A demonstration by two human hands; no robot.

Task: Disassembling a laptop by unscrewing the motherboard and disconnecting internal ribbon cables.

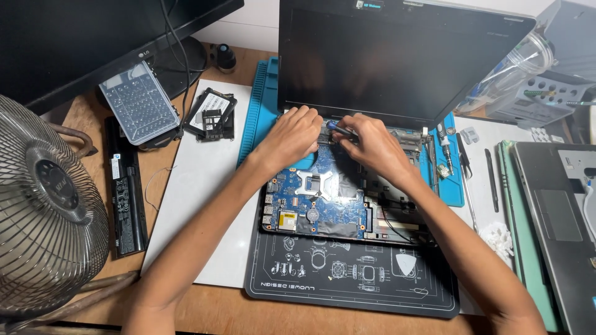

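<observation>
fan [46, 205]: bare metal wire | desk [211, 310]: wood, matt | mat [347, 285]: matt black rubber

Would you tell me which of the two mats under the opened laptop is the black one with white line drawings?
The black mat nearest the person, under the blue circuit board. The blue mat lies farther back, under the laptop's screen hinge.

The screwdriver [341, 129] tip is hidden under the right hand's fingers [357, 138] (the fan [46, 205] is cut off at the left edge).
</observation>
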